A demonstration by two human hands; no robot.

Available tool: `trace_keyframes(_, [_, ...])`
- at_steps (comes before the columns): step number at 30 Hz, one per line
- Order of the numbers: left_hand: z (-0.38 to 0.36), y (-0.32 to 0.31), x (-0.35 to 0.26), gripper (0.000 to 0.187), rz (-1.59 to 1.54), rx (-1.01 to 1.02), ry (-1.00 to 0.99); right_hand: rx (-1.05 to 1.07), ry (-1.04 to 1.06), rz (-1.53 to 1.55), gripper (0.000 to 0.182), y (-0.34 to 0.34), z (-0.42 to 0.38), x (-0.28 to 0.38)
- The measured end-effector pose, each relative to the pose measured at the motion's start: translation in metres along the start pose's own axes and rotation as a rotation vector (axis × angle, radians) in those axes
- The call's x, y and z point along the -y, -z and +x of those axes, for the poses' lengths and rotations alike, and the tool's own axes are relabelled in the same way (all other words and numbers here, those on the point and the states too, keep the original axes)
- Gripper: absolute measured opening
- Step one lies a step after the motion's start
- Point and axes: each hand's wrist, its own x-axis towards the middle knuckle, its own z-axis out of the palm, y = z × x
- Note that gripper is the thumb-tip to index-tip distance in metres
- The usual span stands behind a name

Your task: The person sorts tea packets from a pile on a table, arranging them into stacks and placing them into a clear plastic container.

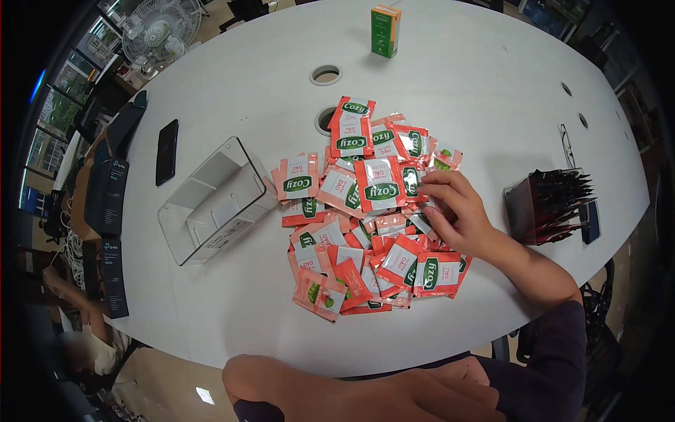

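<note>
My right hand [453, 207] lies at the right edge of a heap of red-and-white Cozy tea sachets [380, 184]. Its fingers are bent and apart from the thumb, with the fingertips touching a sachet [410, 181] in the upper right of the heap. No sachet is visibly lifted. Along the bottom of the view, below the table's near edge, my left arm [316, 390] is folded across my body. The left hand [450, 387] is around its right end, and its fingers cannot be made out. A clear plastic box [211, 204] sits left of the heap.
A holder of dark sachets [552, 207] stands at the right. A phone [166, 152] lies at the left, and a green-and-orange carton [384, 32] stands at the back. Cable holes [326, 74] open in the white table [232, 91]. Another person [98, 337] sits at the lower left.
</note>
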Motion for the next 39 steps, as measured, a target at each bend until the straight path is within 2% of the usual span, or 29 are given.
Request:
trace_keyframes(3, [0.002, 0.002, 0.000, 0.025, 0.009, 0.013, -0.003, 0.001, -0.002, -0.006, 0.028, 0.000, 0.000, 0.000])
trace_keyframes(7, [-0.001, -0.010, -0.014, 0.023, -0.005, -0.075, 0.112, 0.000, -0.003, -0.003, 0.028, 0.000, 0.000, 0.000])
trace_keyframes(10, [0.005, 0.005, 0.000, 0.020, 0.021, 0.079, -0.037, 0.001, 0.000, -0.005, 0.028, 0.000, 0.000, 0.000])
trace_keyframes(12, [0.005, 0.005, 0.003, 0.019, 0.011, 0.079, -0.065, 0.000, 0.006, -0.009, 0.028, 0.000, 0.000, 0.000])
trace_keyframes(15, [0.002, -0.008, -0.005, 0.022, -0.012, -0.044, 0.007, -0.002, 0.017, -0.012, 0.028, 0.000, 0.000, -0.002])
trace_keyframes(18, [0.009, -0.009, -0.001, 0.028, 0.040, -0.074, -0.083, -0.003, 0.014, -0.009, 0.028, 0.000, 0.000, -0.001])
trace_keyframes(21, [0.016, -0.026, 0.005, 0.035, 0.042, -0.242, -0.195, -0.004, 0.001, -0.008, 0.028, 0.000, -0.001, -0.002])
trace_keyframes(24, [0.017, -0.028, 0.008, 0.038, 0.049, -0.288, -0.271, 0.001, -0.005, 0.001, 0.028, 0.000, -0.001, -0.001])
trace_keyframes(28, [0.017, -0.023, 0.008, 0.037, 0.090, -0.241, -0.242, 0.000, -0.007, 0.010, 0.028, 0.000, -0.001, -0.001])
trace_keyframes(31, [0.019, -0.038, -0.005, 0.033, 0.131, -0.399, -0.079, -0.006, 0.011, -0.003, 0.027, 0.000, 0.000, -0.001])
trace_keyframes(33, [0.020, -0.036, -0.006, 0.030, 0.170, -0.364, -0.069, -0.008, 0.019, -0.008, 0.027, 0.000, 0.000, 0.000])
trace_keyframes(36, [0.018, -0.009, 0.003, 0.025, 0.219, -0.117, -0.176, -0.014, 0.025, -0.003, 0.027, 0.000, 0.000, -0.001])
trace_keyframes(39, [0.012, 0.015, -0.010, 0.017, 0.206, 0.020, -0.105, -0.029, 0.044, 0.004, 0.028, 0.000, -0.001, -0.002])
